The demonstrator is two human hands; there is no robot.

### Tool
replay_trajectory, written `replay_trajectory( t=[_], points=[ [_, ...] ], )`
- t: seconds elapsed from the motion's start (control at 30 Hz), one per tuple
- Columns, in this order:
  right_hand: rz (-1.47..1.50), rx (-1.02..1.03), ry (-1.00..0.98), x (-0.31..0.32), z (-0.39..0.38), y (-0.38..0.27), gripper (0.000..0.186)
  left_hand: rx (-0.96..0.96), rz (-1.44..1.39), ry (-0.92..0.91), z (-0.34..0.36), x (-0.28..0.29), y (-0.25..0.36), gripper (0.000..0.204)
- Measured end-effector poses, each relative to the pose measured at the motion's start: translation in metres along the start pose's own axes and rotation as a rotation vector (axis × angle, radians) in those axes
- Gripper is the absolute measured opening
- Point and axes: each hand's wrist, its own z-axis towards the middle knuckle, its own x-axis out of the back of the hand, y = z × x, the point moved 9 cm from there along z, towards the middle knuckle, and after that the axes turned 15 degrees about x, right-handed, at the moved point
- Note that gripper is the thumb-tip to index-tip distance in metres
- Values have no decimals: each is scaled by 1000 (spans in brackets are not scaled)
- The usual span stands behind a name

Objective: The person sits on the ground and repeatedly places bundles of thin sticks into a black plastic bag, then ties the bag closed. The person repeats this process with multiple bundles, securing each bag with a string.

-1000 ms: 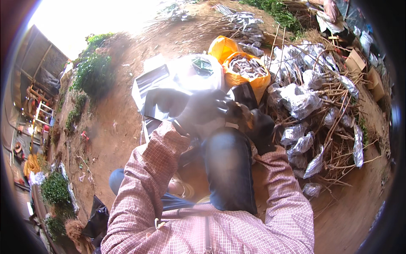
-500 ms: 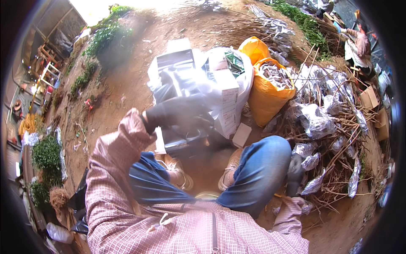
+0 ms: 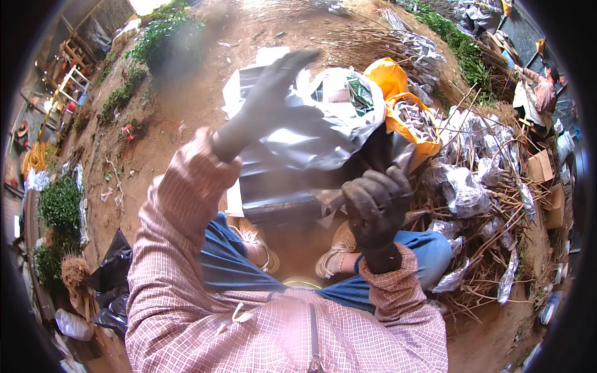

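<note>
My left hand (image 3: 264,105), in a dark grey glove, is raised with its fingers spread apart and holds nothing. Motion blurs it slightly. Below it lies shiny black plastic sheeting (image 3: 273,186) on a pale box or stack in front of my feet. My right hand (image 3: 376,208), in a dark glove, is closed in front of my right knee, at the sheeting's right end. That end rises in a dark fold beside the fingers, which seem to grip its edge; the exact grip is partly hidden. A white sack (image 3: 378,99) with green and white packets stands just behind.
An orange sack (image 3: 392,121) of small greyish pieces stands right of the white one. Farther right is a pile of bare branches with foil-wrapped ends (image 3: 466,189). Leafy plants (image 3: 59,205) and black plastic bags (image 3: 115,261) lie at left. Another person (image 3: 541,90) is at far right.
My left hand has moved up and away from the sheeting, fingers spread. My right hand has come from the branch pile to the front of my knee. The sheeting's right end has risen.
</note>
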Motion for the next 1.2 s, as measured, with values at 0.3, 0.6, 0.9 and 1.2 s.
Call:
replay_trajectory(
  t=[0.3,0.6,0.9,1.2],
  points=[
    [53,201,109,12,49,-1,15,90,-358,-6,-61,8,56,31],
    [-10,205,57,50,2,24,21,79,-168,214,-115,67,36,14],
    [1125,-568,-22,34,-54,25,53,278,-717,156,-197,-17,72,25],
    [833,-293,-140,5,-17,-53,22,391,-420,55,-184,-62,90,19]
  ],
)
